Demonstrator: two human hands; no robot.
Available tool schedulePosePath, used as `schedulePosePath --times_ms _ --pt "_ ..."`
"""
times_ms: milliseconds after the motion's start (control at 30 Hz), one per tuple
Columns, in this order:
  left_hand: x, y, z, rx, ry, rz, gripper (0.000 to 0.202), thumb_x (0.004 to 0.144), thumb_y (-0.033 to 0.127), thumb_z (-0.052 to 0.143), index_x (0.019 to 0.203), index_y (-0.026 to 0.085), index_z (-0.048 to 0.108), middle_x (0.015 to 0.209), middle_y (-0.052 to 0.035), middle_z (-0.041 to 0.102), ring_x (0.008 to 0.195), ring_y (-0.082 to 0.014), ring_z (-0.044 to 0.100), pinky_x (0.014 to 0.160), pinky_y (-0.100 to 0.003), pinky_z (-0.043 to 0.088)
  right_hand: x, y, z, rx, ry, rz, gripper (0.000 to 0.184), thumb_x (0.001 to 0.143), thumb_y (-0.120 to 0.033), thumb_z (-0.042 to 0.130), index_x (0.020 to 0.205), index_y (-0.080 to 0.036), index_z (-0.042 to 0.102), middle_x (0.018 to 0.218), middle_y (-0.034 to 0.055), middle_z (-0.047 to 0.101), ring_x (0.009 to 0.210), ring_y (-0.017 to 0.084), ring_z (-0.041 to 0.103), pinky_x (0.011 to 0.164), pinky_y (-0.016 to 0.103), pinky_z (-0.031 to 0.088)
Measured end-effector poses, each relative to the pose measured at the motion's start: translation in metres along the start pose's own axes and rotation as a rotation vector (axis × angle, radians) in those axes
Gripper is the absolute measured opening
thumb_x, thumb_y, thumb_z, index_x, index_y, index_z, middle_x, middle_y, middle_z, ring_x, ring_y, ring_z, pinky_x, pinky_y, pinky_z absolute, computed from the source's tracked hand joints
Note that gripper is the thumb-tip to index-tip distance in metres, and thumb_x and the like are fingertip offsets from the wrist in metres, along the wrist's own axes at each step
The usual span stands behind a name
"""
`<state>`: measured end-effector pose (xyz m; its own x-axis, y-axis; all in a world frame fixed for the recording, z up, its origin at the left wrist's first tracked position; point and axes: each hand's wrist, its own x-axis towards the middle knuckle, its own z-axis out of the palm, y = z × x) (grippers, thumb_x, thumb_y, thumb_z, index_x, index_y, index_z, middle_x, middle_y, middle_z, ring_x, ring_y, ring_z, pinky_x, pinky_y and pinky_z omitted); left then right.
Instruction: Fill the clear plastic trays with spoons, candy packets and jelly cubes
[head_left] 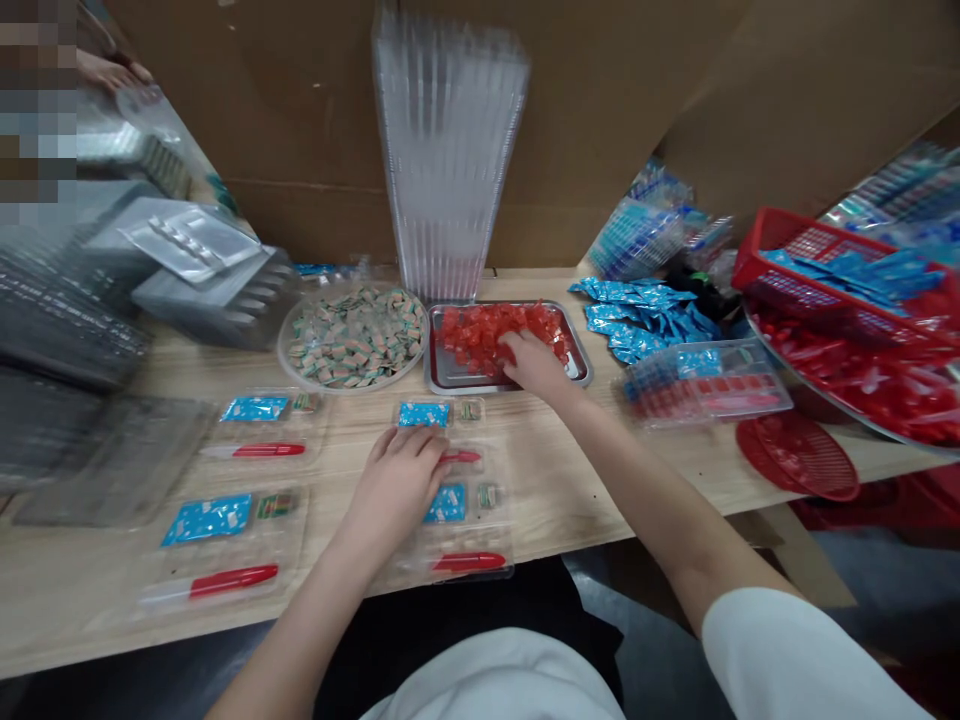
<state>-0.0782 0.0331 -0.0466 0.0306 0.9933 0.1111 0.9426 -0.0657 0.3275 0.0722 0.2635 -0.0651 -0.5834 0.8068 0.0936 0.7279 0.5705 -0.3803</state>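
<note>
My right hand (536, 365) reaches into a metal tray (450, 382) of small red plastic pieces (476, 330). Its fingers curl in among the pieces, and the fingertips are partly hidden. My left hand (401, 475) lies over a clear plastic blister tray (499, 480), fingers stretched out and resting on it. Beside and beneath that hand are a blue packet (448, 503), a small striped piece (487, 496) and a red marker (469, 562). Just beyond its fingers, another blue packet (424, 414) sits in a clear tray, with a red marker (461, 457) partly covered by the hand.
At left lie more filled blister trays (225, 545), near blurred stacks of clear trays (217, 290). A round dish (281, 350) holds small striped pieces. A tall clear stack (450, 150) stands behind. At right are blue packets (645, 315), a packed box (705, 385) and a red basket (765, 265).
</note>
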Motion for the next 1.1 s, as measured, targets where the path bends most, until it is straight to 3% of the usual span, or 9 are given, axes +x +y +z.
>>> schedulePosePath --times_ms 167,267,367,533,700,800,933,1033,1100 --pt "0.012 0.000 -0.002 -0.203 0.105 -0.022 0.020 0.088 0.024 0.046 0.102 0.021 0.060 0.113 -0.0063 0.064 0.108 -0.0225 0.056 0.096 -0.041 0.041 0.004 0.008 -0.001 0.838 0.133 0.303 0.018 0.075 -0.013 0.051 0.091 -0.019 0.056 0.089 0.0028 0.061 0.085 0.017 0.062 0.083 0.038 0.050" --pt "0.044 0.005 0.001 -0.427 0.148 -0.099 0.021 0.087 0.022 0.047 0.105 0.021 0.058 0.107 -0.0046 0.066 0.099 -0.0194 0.060 0.088 -0.035 0.046 -0.005 0.003 -0.001 1.196 0.106 0.352 0.014 0.073 -0.019 0.058 0.087 -0.020 0.054 0.083 -0.0005 0.060 0.085 0.015 0.064 0.083 0.036 0.052" --pt "0.090 0.009 0.007 -0.600 0.218 -0.205 0.025 0.081 0.020 0.055 0.106 0.018 0.054 0.103 -0.0063 0.065 0.092 -0.0180 0.062 0.082 -0.034 0.049 -0.019 -0.011 0.001 1.453 0.076 0.341 0.024 0.065 -0.025 0.071 0.083 -0.021 0.056 0.082 -0.0028 0.060 0.084 0.014 0.063 0.086 0.036 0.051" --pt "0.131 0.007 0.019 -0.711 0.247 -0.117 0.024 0.075 0.015 0.058 0.099 0.019 0.057 0.100 -0.0048 0.065 0.094 -0.0181 0.061 0.086 -0.035 0.048 -0.038 -0.025 -0.001 1.405 0.050 0.269 0.032 0.061 -0.031 0.074 0.088 -0.023 0.058 0.079 -0.0043 0.061 0.074 0.011 0.059 0.077 0.032 0.051" --pt "0.125 0.002 0.024 -1.272 0.048 -0.262 0.022 0.074 0.018 0.062 0.097 0.015 0.058 0.089 -0.0044 0.065 0.083 -0.0142 0.064 0.083 -0.034 0.051 -0.042 -0.023 -0.013 1.220 -0.085 0.189 0.033 0.063 -0.029 0.073 0.095 -0.023 0.064 0.085 -0.0010 0.065 0.076 0.013 0.060 0.073 0.030 0.050" --pt "0.120 0.002 0.023 -1.343 0.029 -0.325 0.030 0.079 0.023 0.059 0.107 0.015 0.050 0.082 -0.0029 0.065 0.077 -0.0130 0.065 0.080 -0.035 0.052 -0.042 -0.023 -0.018 1.221 -0.102 0.206 0.025 0.062 -0.029 0.075 0.085 -0.021 0.067 0.079 -0.0009 0.067 0.071 0.012 0.060 0.069 0.028 0.050" --pt "0.114 0.000 0.015 -1.232 0.004 -0.128 0.040 0.078 0.024 0.060 0.116 0.017 0.049 0.093 -0.0049 0.066 0.087 -0.0150 0.064 0.083 -0.034 0.050 -0.046 -0.024 -0.023 1.377 -0.186 0.348 0.024 0.063 -0.036 0.075 0.077 -0.018 0.067 0.068 -0.0010 0.064 0.060 0.010 0.058 0.059 0.024 0.048" --pt "0.112 -0.002 0.008 -0.911 0.061 0.003 0.027 0.081 0.023 0.056 0.107 0.017 0.058 0.105 -0.0071 0.065 0.093 -0.0165 0.062 0.085 -0.032 0.049 -0.049 -0.023 -0.024 1.452 -0.262 0.428 0.025 0.061 -0.035 0.078 0.073 -0.017 0.067 0.067 -0.0003 0.063 0.057 0.008 0.056 0.057 0.022 0.047" --pt "0.110 -0.001 0.004 -0.646 0.091 0.039 0.025 0.081 0.020 0.053 0.105 0.018 0.061 0.102 -0.0060 0.067 0.089 -0.0166 0.063 0.084 -0.032 0.048 -0.051 -0.022 -0.024 1.459 -0.276 0.457 0.025 0.059 -0.034 0.079 0.071 -0.016 0.067 0.066 -0.0002 0.062 0.056 0.008 0.055 0.056 0.022 0.047"
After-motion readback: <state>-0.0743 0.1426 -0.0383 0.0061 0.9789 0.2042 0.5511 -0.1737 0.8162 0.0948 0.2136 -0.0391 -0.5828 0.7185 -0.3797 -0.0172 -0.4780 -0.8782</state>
